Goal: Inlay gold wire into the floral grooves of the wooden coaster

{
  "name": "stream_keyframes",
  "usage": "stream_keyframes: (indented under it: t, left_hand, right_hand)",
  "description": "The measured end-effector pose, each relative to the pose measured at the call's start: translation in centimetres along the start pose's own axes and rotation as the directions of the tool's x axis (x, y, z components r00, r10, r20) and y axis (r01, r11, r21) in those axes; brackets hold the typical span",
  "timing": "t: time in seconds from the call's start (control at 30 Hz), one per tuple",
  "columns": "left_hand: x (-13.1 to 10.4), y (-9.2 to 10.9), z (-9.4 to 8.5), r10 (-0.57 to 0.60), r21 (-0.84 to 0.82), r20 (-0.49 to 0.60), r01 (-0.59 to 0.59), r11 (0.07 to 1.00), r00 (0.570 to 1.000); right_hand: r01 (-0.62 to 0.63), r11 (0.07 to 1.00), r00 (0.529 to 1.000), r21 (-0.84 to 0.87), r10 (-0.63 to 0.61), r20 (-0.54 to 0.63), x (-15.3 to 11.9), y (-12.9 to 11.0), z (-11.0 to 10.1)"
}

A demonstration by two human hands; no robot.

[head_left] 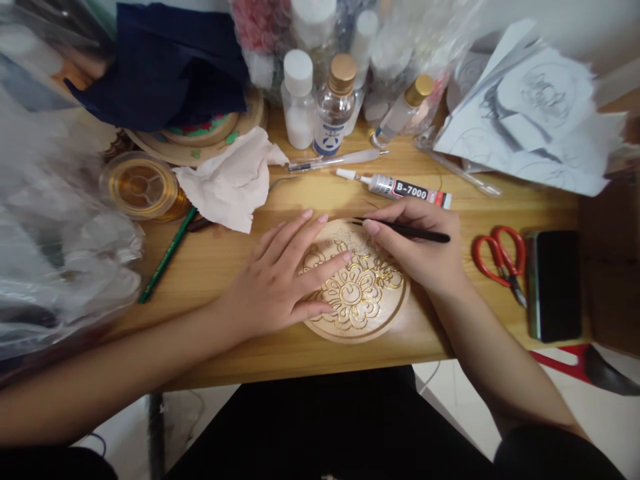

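Note:
A round wooden plate (395, 310) lies near the table's front edge, bearing a flower design outlined in gold wire (353, 293). Toward its far rim, drawn lines show without wire. My left hand (285, 277) rests over the plate's left side, fingers spread, fingertips on the design. In my right hand (425, 247) are black tweezers (413, 231), pinched between thumb and fingers, their tips over the plate's far edge. Whether the tips grip any wire is too small to tell. Just beyond that hand lies a B-7000 glue tube (405, 190).
Red-handled scissors (503, 260) and a phone (555, 287) lie on the right. Bottles (333, 110), a white pen (350, 159) and paper drawings (530, 113) line the back. Left are a gold wire spool (143, 187), crumpled paper (230, 180), a green pencil (167, 257) and plastic bags (60, 233).

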State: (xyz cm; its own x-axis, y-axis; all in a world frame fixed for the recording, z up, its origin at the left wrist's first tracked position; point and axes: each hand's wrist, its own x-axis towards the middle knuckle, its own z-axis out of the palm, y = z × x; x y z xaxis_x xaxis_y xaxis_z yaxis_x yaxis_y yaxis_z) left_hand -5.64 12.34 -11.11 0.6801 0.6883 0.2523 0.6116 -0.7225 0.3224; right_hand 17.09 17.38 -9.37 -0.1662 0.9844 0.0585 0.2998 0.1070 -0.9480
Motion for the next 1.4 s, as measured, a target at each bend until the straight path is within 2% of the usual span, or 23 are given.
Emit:
stream_keyframes:
  t: [0.17, 0.6, 1.13, 1.4]
  left_hand:
    - [0.03, 0.19, -0.12, -0.04, -0.009, 0.041, 0.04, 0.999, 0.998]
    - [-0.03, 0.13, 0.02, -0.024, -0.028, -0.002, 0.024, 0.999, 1.0]
    - [-0.01, 0.03, -0.06, 0.0, -0.029, 0.003, 0.0, 1.0, 1.0]
    - [-0.08, 0.05, 0.0, -0.028, -0.051, 0.025, 0.029, 0.998, 0.999]
  right_hand:
    - [0.007, 1.0, 1.0, 0.022, -0.007, 0.002, -0.03, 0.09, 0.03]
    - [-0.007, 1.0, 1.0, 0.01, 0.007, 0.002, 0.02, -0.08, -0.03]
    - [-0.03, 0.999, 0.999, 0.025, 0.029, 0.012, 0.02, -0.17, -0.03]
    - [-0.027, 1.0, 1.0, 0.006, 0.027, 0.011, 0.02, -0.21, -0.08]
